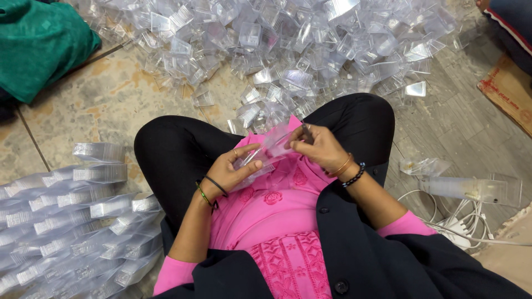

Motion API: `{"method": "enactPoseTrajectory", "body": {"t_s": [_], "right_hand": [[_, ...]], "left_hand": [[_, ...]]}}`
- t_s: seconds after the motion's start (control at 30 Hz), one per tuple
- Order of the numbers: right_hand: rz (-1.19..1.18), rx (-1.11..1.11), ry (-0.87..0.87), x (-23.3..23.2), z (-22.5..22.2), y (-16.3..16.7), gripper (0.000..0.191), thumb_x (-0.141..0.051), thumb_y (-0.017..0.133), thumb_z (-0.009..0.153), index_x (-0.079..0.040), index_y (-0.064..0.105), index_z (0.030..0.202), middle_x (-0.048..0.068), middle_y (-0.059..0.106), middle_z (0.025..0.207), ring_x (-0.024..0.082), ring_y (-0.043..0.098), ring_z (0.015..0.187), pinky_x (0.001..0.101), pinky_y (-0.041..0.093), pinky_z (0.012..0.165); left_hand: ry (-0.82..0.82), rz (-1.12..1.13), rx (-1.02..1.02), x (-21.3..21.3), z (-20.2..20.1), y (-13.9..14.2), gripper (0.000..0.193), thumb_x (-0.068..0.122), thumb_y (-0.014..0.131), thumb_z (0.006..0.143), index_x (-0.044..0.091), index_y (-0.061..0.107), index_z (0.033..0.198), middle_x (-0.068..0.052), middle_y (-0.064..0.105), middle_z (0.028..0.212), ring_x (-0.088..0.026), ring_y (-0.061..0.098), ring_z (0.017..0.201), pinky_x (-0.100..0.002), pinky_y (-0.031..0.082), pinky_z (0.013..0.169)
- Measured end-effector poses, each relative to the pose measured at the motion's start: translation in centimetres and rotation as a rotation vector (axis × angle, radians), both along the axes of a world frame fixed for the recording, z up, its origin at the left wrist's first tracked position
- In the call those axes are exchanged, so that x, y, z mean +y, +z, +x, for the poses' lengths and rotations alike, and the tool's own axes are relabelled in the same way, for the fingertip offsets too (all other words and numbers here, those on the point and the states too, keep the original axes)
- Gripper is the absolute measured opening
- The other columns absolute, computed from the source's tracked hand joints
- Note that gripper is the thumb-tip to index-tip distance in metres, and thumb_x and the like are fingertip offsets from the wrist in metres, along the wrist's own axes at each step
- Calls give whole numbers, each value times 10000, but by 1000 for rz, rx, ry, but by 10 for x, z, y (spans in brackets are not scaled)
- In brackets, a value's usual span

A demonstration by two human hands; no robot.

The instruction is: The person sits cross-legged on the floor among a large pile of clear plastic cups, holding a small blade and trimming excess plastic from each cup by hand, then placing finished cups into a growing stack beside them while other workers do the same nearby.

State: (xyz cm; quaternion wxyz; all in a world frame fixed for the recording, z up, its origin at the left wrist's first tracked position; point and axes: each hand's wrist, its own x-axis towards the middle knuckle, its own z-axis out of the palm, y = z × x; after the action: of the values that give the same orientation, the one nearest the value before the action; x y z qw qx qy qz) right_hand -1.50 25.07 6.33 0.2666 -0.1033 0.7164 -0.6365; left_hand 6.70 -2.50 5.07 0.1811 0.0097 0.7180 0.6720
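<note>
I cannot tell how many clear pieces (265,154) the 2 hands hold; they blur into 1 glassy smear, and the left hand (233,169) covers their near ends. The right hand (318,148) hides whatever its fingertips pinch. The far pile (288,50) runs off the top edge, its pieces too small and tangled for me to count. The stacks (72,221) at left are cut by the left and bottom edges. The green cloth (39,39) is cropped at the top-left corner, the cardboard (507,94) at the right edge. The cables (471,221) pass under the stack (471,188) at right.
</note>
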Motion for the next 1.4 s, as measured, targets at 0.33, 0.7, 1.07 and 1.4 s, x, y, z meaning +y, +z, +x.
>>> {"method": "enactPoseTrajectory", "body": {"t_s": [0.33, 0.7, 1.07, 1.4], "right_hand": [[23, -64, 18, 2, 3, -8, 120, -57, 686, 918, 26, 691, 1005, 63, 728, 886, 49, 641, 777, 214, 521, 702], [359, 289, 108, 36, -12, 3, 185, -113, 742, 849, 8, 725, 988, 42, 699, 814, 81, 593, 707, 255, 511, 634], [493, 308, 447, -3, 5, -20, 217, -160, 736, 794, 5, 695, 929, 104, 656, 711, 180, 618, 608, 337, 490, 587], [149, 117, -128, 16, 14, 12, 116, -59, 694, 931, 22, 713, 1012, 43, 723, 901, 49, 634, 789, 219, 521, 690]], "left_hand": [[-58, 2, -76, 4, 0, -5, 569, 340, 767, 885, 71, 646, 1371, -63, 720, 1189, -125, 656, 1074, -286, 528, 933], [-303, -80, -110, 36, -47, -33, 636, 399, 781, 848, 85, 628, 1379, -114, 733, 1160, -177, 680, 1036, -303, 548, 900], [-12, -37, -252, -28, 11, -6, 556, 286, 768, 871, 67, 627, 1363, -51, 730, 1143, -136, 669, 1035, -287, 541, 878], [-29, 128, -154, -4, 7, -7, 562, 265, 779, 878, 69, 623, 1381, -22, 711, 1125, -89, 647, 988, -249, 533, 866]]}}
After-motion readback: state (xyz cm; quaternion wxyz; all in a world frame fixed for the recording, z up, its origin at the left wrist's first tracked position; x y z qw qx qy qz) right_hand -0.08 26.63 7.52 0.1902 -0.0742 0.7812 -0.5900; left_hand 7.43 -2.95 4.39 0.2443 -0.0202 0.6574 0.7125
